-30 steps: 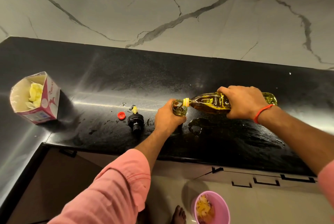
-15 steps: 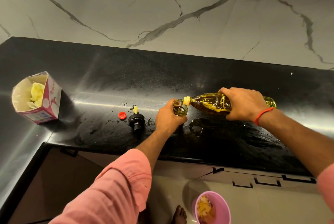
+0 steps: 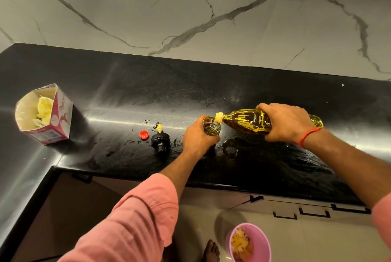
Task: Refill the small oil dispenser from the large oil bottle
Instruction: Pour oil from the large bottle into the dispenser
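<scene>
Two hands work: left grip (image 3: pixel 200 135) clamps one dispenser (image 3: pixel 212 128), right grip (image 3: pixel 285 123) one bottle (image 3: pixel 245 121).

Head view, down onto counter (image 3: pixel 148 96)

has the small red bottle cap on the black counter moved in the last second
No. The small red bottle cap still lies on the black counter just left of the black dispenser spout top, with the same gap between them throughout.
</scene>
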Motion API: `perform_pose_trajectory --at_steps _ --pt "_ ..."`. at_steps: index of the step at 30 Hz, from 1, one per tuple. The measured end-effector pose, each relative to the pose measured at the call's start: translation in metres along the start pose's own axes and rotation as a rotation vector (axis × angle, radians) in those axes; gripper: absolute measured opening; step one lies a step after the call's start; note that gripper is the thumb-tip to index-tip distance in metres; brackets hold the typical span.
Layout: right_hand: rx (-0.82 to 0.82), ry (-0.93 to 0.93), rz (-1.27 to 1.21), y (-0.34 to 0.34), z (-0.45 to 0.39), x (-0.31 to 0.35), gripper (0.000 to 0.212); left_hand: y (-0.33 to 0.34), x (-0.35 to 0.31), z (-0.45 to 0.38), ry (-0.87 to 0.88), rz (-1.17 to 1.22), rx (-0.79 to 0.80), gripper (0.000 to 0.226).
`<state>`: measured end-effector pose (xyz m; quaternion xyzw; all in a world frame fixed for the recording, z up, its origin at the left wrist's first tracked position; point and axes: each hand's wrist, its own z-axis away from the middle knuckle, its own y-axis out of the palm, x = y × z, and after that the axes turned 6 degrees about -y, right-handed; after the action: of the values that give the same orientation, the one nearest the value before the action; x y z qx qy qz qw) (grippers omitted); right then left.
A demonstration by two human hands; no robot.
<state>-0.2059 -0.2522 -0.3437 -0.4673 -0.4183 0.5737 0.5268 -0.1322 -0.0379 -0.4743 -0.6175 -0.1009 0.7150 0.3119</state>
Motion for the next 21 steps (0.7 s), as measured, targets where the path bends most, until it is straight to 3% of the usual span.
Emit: perform_pose_trajectory --at_steps 21 --pt "-0.005 0.009 -0.016 0.0050 0.0019 -0.0023 0.077 -0.0012 -0.0025 0.0011 -0.008 -0.023 -0.005 0.056"
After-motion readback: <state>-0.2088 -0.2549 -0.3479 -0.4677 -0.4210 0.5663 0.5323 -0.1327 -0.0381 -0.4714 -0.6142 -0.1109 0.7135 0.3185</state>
